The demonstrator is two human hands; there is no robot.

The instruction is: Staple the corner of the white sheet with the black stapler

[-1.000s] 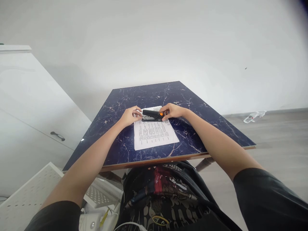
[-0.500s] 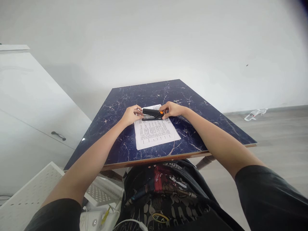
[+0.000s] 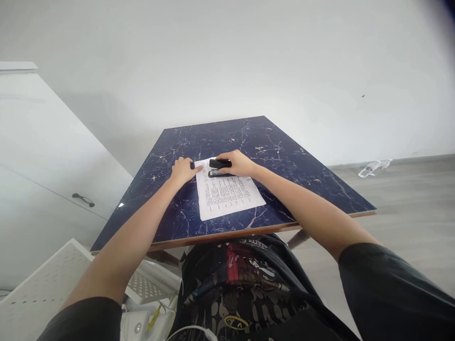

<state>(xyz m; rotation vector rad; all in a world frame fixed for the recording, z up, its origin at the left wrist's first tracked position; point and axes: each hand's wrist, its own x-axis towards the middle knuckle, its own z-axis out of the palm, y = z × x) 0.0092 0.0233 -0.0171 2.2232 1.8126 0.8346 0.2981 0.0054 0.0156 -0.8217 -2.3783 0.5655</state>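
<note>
A black stapler (image 3: 220, 163) lies across the upper part of a stack of printed paper (image 3: 229, 199), its metal front end pointing left. My right hand (image 3: 237, 163) is wrapped around the stapler's rear half from above, so that end is hidden. My left hand (image 3: 182, 170) rests at the paper's upper left edge. Its thumb reaches onto the sheet, apart from the stapler, while the other fingers are spread on the table. A small dark patch shows between thumb and fingers; I cannot tell whether it is an object or the table.
The paper lies on a dark blue marbled table (image 3: 213, 137) with a wooden front edge. A white cabinet (image 3: 42, 156) stands at the left, and a white perforated rack (image 3: 53, 279) is below it. Clear plastic (image 3: 374, 167) lies on the floor at the right.
My left hand has left the stapler's front and moved left to the paper's edge. My right hand has slid left and now covers the stapler's rear, where it earlier pinched the end.
</note>
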